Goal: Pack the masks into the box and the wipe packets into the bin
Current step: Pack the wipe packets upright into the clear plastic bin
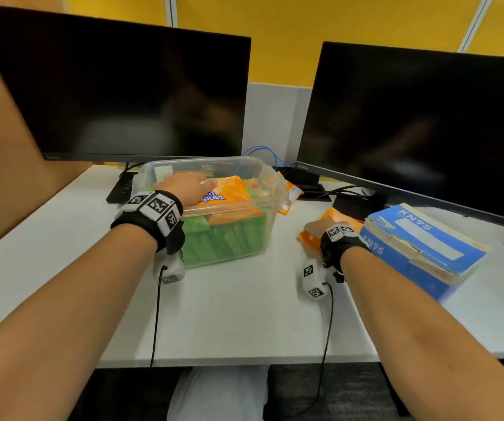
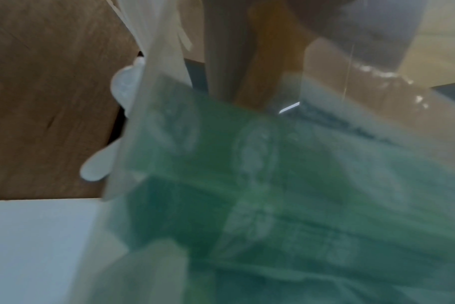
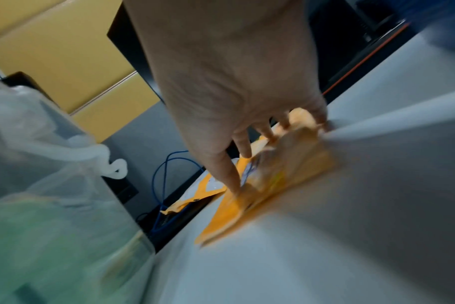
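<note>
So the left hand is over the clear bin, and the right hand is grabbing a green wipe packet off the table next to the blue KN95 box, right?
Nearly. The packet under the right hand is orange, not green: the orange wipe packet shows in the right wrist view. The green packets are inside the clear bin. The rest holds: the left hand is over the bin, and the blue KN95 box is beside the right hand.

The white desk (image 1: 238, 314) is carrying a clear plastic bin (image 1: 229, 238), a blue KN95 box (image 1: 421, 247) at the right, two dark monitors (image 1: 129, 95) behind, and orange wipe packets (image 1: 288, 197) lying beside the bin.
</note>
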`<move>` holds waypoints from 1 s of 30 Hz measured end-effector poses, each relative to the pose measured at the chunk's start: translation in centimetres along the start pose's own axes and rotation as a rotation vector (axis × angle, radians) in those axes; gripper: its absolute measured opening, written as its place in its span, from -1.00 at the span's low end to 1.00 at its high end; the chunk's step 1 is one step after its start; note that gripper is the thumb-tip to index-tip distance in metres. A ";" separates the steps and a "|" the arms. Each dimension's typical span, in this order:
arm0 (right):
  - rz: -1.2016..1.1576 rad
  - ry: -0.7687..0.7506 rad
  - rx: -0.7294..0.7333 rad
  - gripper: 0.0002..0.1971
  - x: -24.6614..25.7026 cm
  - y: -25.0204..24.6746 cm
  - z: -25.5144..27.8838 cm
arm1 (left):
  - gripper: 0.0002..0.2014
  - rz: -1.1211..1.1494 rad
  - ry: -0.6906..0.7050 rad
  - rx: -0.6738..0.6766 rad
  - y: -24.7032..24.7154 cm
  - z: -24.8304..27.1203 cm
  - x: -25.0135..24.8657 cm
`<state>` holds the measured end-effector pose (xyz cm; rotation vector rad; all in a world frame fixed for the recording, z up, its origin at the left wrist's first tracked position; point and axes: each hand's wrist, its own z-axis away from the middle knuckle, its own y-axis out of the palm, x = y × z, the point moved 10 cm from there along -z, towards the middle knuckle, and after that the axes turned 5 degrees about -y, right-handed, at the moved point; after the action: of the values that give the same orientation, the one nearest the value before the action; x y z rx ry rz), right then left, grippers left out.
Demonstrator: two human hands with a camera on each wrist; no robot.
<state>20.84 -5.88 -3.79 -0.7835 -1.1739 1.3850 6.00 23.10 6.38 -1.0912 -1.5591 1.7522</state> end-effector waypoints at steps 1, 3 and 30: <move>-0.050 -0.023 -0.036 -0.22 0.4 0.0 -0.3 | -0.46 0.005 0.008 -0.005 -0.1 -0.1 0.0; -0.091 -0.029 -0.084 -0.17 1.0 0.0 -0.6 | -0.47 0.012 0.024 -0.007 -0.2 -0.1 0.0; -0.768 -0.262 -0.224 -0.70 10.3 -5.1 -3.5 | -0.53 0.015 -0.068 -0.040 -1.6 0.2 5.1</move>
<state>23.91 4.43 1.58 -0.2358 -1.6306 0.7293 2.99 27.46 6.91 -1.0748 -1.6370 1.7928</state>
